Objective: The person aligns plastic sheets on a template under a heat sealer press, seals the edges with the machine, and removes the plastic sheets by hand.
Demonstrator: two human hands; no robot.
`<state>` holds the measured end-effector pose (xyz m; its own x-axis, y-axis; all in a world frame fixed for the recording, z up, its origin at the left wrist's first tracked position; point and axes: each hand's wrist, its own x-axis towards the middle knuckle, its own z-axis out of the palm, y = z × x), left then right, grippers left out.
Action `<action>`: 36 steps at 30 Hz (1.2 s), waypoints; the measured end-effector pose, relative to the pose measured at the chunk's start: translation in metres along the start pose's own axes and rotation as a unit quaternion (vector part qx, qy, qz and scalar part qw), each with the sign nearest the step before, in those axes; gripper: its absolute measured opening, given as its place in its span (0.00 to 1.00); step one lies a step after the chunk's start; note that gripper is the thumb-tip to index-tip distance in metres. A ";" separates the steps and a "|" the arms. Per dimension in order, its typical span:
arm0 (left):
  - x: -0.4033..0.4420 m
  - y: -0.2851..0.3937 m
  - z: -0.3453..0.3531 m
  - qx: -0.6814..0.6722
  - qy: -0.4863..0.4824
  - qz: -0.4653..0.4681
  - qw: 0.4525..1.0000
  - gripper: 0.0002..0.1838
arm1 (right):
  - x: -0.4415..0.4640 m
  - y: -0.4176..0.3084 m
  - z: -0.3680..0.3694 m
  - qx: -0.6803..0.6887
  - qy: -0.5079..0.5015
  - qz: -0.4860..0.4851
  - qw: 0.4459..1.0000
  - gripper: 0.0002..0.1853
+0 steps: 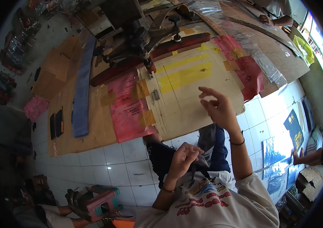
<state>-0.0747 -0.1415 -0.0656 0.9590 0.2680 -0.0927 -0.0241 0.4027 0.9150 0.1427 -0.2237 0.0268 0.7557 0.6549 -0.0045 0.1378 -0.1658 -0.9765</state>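
Note:
My right hand point(217, 108) is raised over the near right part of the cream board point(180, 110), its thumb and fingers apart, with nothing visible between them. Close to my lap, my left hand point(185, 157) has its fingers curled together, and a thin grey, see-through sheet point(203, 157) extends from beside its fingertips. Whether the fingers grip that sheet is not clear. Yellow strips point(186, 76) cross the board, with red sheets point(129, 108) taped at its sides. A small grey block point(155, 95) lies on the board's left part.
A dark metal press arm point(134, 41) with a long red bar point(184, 45) spans the table's far side. A blue-grey strip point(82, 95) lies at left. A stool point(102, 203) stands lower left, beside a person's legs. Other people's hands point(266, 20) show at upper right and right.

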 end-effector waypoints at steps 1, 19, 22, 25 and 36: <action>0.000 -0.005 -0.006 0.045 0.006 -0.011 0.999 0.09 | 0.008 -0.001 -0.003 -0.018 -0.002 -0.013 1.000 0.22; 0.034 0.104 -0.025 0.538 0.251 0.199 0.780 0.11 | 0.113 0.043 0.042 -0.429 -0.061 -0.340 0.835 0.25; 0.080 0.125 -0.049 0.601 0.135 0.248 0.748 0.19 | 0.118 0.042 0.045 -0.428 -0.058 -0.337 0.836 0.25; 0.109 0.129 -0.065 0.679 0.068 0.212 0.700 0.30 | 0.124 0.044 0.048 -0.428 -0.057 -0.340 0.836 0.26; 0.128 0.117 -0.069 0.689 0.070 0.184 0.698 0.38 | 0.131 0.049 0.047 -0.398 -0.075 -0.340 0.849 0.27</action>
<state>0.0253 0.0005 0.0021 0.9198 0.2540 0.2991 0.1260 -0.9131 0.3879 0.2185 -0.1118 -0.0317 0.2452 0.8756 0.4162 0.9437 -0.1174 -0.3091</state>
